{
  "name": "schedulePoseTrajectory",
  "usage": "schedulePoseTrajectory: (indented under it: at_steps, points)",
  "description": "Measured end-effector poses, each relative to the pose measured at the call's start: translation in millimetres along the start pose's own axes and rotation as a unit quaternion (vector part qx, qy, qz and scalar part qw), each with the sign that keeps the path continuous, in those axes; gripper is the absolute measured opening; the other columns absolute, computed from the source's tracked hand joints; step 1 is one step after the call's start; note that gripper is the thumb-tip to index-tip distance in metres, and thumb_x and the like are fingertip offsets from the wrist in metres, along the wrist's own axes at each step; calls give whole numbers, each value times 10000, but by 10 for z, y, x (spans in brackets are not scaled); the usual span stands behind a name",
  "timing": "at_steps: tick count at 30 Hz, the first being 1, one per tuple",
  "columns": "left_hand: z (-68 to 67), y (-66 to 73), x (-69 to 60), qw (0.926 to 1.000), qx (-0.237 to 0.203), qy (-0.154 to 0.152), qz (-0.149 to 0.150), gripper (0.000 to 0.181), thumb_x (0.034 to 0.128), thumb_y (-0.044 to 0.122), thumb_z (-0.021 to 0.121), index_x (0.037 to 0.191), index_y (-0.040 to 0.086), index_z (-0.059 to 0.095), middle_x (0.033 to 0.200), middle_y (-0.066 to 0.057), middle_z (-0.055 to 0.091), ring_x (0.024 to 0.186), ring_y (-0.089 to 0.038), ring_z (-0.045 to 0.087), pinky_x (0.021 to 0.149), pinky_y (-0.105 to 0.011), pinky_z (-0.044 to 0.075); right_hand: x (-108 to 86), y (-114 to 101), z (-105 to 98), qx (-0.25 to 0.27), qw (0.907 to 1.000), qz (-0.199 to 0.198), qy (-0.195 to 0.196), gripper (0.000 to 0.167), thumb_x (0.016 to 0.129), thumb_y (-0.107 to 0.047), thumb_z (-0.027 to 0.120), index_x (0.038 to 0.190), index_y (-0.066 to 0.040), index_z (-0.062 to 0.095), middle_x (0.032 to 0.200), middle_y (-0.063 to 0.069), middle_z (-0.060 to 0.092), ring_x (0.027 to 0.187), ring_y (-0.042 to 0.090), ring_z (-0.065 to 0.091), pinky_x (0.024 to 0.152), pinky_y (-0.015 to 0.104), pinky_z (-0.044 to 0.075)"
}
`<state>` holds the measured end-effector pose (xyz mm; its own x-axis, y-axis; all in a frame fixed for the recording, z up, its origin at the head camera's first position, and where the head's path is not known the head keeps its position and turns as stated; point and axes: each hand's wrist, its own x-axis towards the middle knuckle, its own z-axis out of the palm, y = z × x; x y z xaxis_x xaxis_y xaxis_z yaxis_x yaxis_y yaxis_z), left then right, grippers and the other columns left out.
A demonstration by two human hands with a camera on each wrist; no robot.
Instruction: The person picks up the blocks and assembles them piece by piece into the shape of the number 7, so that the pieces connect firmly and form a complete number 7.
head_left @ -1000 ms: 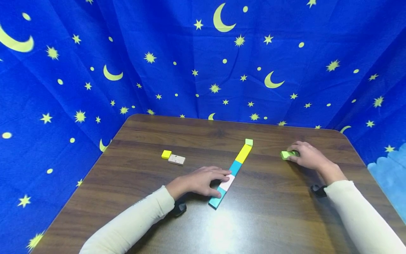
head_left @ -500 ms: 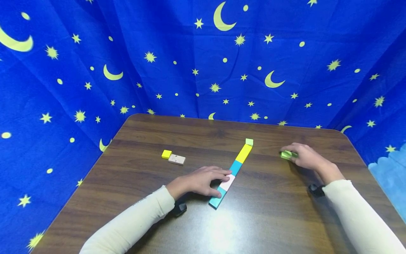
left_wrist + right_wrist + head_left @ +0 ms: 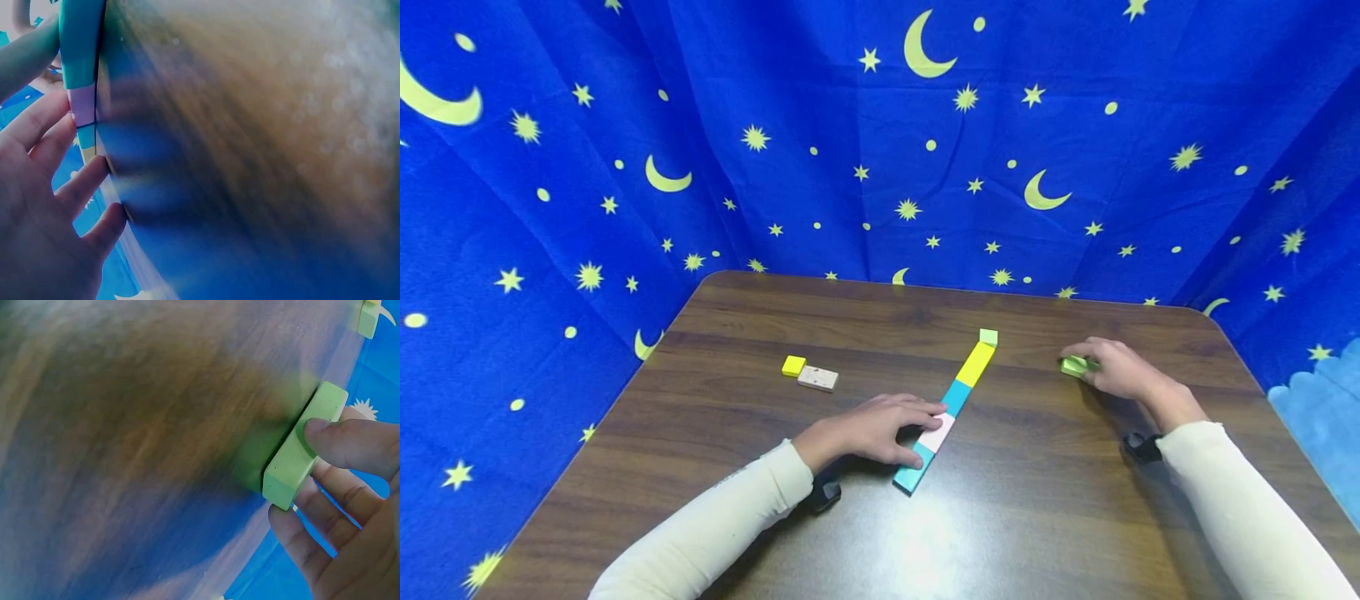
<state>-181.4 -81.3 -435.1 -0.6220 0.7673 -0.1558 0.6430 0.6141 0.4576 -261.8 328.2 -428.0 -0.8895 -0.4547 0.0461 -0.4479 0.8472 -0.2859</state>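
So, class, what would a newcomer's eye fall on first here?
Probably the blue moon-and-star cloth behind the wooden table. Next, the multicoloured block row slanting through the middle, the left hand touching its near part. Then the light-green block pinched by the right hand, further right.

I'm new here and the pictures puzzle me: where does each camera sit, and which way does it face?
Head: worn on the head, facing forward and down over the table and starry curtain; the left hand, right hand and cream sleeves show.
Left wrist: worn on that wrist, facing the row of blocks; that hand's fingers show.
Right wrist: worn on that wrist, facing the green block; the thumb and fingers gripping it show.
Shared: head and right wrist both show the green block.
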Motion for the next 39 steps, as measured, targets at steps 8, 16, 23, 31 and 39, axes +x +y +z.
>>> schedulePoseTrajectory:
  at_steps: [8,16,23,31,39]
  points:
    - [5,-14,1,10000,-2,13,82,603,903,386,713,1453,236,516,1616,129,336,1492,-215,351,1212,-495,305,94,-73,-98,168,9998,62,21,417,827,34,662,1236,-45,672,1209,269,656,1077,420,622,878,580,499]
    - [-1,-8,-3,10000,0,12,75,600,903,385,714,1450,238,519,1614,137,337,1490,-205,356,1211,-489,311,331,-235,-237,260,9996,93,-80,421,869,8,654,1284,-64,642,1237,243,646,1120,405,607,934,587,486]
    - [8,-13,13,9999,80,8,70,612,903,404,709,1459,251,507,1616,157,321,1496,-213,345,1214,-486,305,578,-386,-293,151,9996,-171,-161,410,864,36,645,1265,-51,654,1223,219,668,1103,378,610,929,569,490]
    - [4,-21,9,10000,66,-9,46,608,908,405,702,1462,255,503,1619,158,315,1500,-217,338,1217,-492,300,845,-593,-286,296,9984,-127,-461,402,893,49,596,1277,-57,648,1217,193,669,1077,341,594,921,527,497]
    - [-8,-9,7,10000,54,-56,-9,609,909,396,704,1465,257,498,1619,166,309,1504,-196,330,1227,-469,290,1090,-790,-149,622,9970,-105,-459,436,867,66,592,1288,-33,643,1234,185,678,1069,325,611,906,507,520]
